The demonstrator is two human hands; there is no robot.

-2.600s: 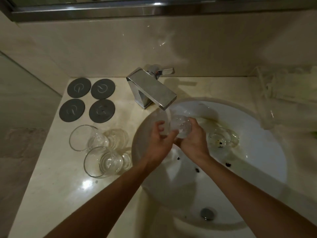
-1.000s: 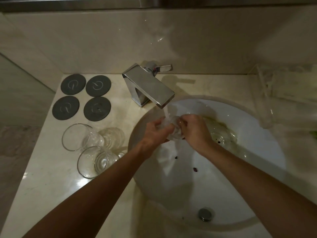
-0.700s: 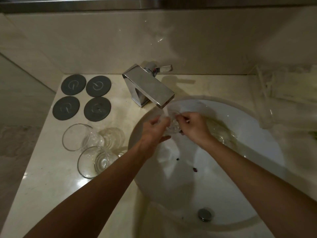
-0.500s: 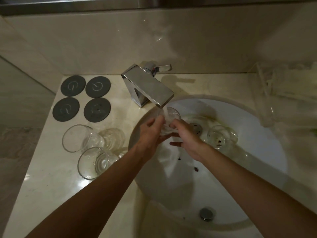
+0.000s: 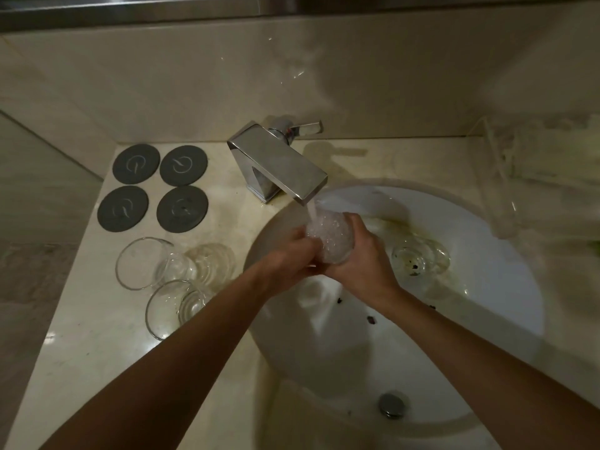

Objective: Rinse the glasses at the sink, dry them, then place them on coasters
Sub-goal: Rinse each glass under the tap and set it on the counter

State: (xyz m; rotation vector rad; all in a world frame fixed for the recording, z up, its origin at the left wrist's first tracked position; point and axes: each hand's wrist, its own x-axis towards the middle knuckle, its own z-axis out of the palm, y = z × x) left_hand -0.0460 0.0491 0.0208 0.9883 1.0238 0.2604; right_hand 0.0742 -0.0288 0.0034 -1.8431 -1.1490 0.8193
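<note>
At far left on the pale stone counter (image 5: pixel 97 336), four dark round coasters (image 5: pixel 152 186) lie flat in a two-by-two block near the back wall, none bearing a glass. Just in front of them two clear glasses lie on their sides, mouths turned toward the left front: the rear glass (image 5: pixel 152 264) and the front glass (image 5: pixel 177 308), close beside each other; whether they touch cannot be determined. To the right, a square chrome faucet (image 5: pixel 279 164) projects over the white basin (image 5: pixel 487 319), with its lever (image 5: pixel 305 128) at the back pointing right. Water (image 5: pixel 312 211) runs from the spout straight into the held glass (image 5: pixel 331 240), which is upright or slightly tilted beneath the spout, over the rear left of the basin, and full of churning water. The left hand (image 5: pixel 289 258) has its fingers curled against the near left side of this glass; the right hand (image 5: pixel 363 264) wraps the right side, thumb up along the wall. Both hands grip it. Further right, a fourth glass (image 5: pixel 418 259) rests inside the basin with dark specks in it and yellowish liquid around it. Dark specks (image 5: pixel 370 318) lie on the basin floor, and the chrome drain (image 5: pixel 392 405) sits at the near side. At far right a clear plastic wrapping (image 5: pixel 535 177) lies on the counter; its contents cannot be made out.
</note>
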